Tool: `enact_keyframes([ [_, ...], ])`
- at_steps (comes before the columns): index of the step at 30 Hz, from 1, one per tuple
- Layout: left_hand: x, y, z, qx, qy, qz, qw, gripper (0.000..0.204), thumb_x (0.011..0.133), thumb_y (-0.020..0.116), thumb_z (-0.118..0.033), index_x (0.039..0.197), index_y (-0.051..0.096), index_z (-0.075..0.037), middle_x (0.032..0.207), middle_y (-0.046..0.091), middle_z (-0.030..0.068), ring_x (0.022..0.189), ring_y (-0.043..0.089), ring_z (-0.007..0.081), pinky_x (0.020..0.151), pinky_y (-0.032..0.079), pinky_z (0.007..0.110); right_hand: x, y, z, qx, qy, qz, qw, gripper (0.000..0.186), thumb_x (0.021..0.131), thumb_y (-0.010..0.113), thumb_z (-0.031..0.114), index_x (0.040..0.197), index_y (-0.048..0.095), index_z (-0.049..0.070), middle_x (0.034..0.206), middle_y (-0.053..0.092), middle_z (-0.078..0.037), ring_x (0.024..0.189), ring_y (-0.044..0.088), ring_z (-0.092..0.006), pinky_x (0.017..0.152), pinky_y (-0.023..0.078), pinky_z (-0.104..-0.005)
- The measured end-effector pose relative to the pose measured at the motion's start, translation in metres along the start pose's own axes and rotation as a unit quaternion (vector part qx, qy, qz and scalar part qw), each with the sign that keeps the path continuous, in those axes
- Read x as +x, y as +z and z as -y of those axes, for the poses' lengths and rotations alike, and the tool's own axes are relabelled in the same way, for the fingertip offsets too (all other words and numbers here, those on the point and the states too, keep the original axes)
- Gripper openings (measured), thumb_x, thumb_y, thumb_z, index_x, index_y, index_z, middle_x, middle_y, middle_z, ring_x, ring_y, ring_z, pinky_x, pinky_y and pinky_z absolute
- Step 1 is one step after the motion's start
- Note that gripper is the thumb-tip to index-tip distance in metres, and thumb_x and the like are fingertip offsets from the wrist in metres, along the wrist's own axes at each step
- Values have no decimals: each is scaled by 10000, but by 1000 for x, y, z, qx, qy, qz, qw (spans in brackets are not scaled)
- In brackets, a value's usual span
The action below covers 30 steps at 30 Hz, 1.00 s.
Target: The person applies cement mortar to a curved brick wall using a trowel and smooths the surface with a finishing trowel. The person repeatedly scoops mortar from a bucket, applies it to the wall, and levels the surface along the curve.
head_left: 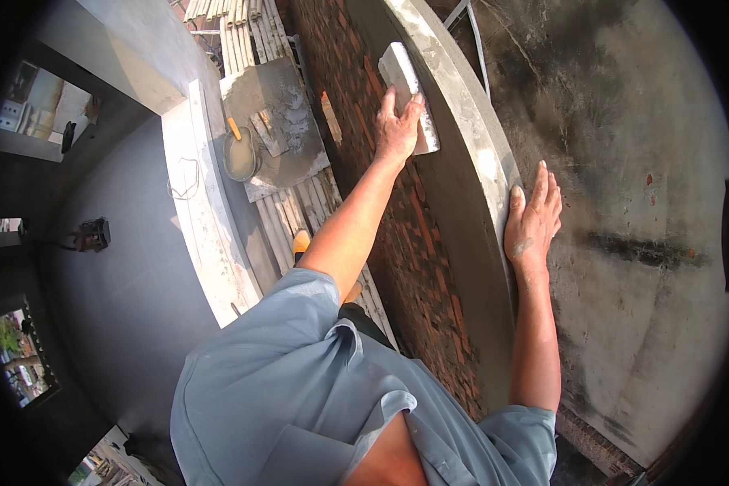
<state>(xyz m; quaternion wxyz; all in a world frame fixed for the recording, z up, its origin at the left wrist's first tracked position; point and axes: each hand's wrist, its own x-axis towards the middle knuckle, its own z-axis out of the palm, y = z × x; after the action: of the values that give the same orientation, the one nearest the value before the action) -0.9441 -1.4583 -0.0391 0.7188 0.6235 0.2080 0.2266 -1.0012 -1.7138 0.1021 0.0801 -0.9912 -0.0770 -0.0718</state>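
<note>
My left hand [398, 128] is closed round a pale rectangular block [397, 66] that looks like foam. The block lies against the smooth grey mortar band [452, 219] on the near face of a curved wall, just below its top. Bare red brick [393, 231] shows lower on that face. Farther right, my right hand [533, 217] rests at the far edge of the wall's top [479, 142], fingers stretched out and nothing held. Grey smears mark its wrist.
Left of the wall, a mortar-covered board [287, 101] lies on bamboo poles [236, 44]. On it are a round pan [240, 160], an orange-handled tool [234, 128] and a flat piece [269, 134]. A white ledge [205, 219] borders the left; a stained wall [624, 162] rises right.
</note>
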Motion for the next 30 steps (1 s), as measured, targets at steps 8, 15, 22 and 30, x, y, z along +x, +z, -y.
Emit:
enact_keyframes([
  [8,-10,4,0,-68,97,43,992,927,999,753,-440,1650,309,47,1309,679,223,1206,659,217,1039,525,372,0,-3,2,-6,9,-4,1000,724,1070,602,264,1704,267,163,1705,313,-238,1589,264,-446,1269,219,-592],
  [15,186,-34,-24,-58,7,-11,998,935,966,761,-496,1627,368,37,1526,543,311,1396,564,360,1154,465,472,-1,-4,8,-41,13,-19,999,729,1046,569,208,1705,267,127,1705,322,-229,1594,255,-450,1278,196,-579],
  [22,323,-63,-35,-65,-18,-43,997,900,963,764,-490,1608,413,31,1509,573,283,1378,584,339,1143,469,449,5,-5,12,-92,-18,-28,995,658,1111,431,349,1674,306,33,1690,383,-201,1580,290,-451,1277,197,-566],
  [30,508,-111,-30,-102,-94,-11,990,752,943,734,-630,1464,582,-110,1247,727,132,1103,724,262,934,564,475,5,-8,13,-118,29,1,993,670,1109,402,394,1662,339,20,1689,399,-181,1571,308,-439,1277,200,-556],
])
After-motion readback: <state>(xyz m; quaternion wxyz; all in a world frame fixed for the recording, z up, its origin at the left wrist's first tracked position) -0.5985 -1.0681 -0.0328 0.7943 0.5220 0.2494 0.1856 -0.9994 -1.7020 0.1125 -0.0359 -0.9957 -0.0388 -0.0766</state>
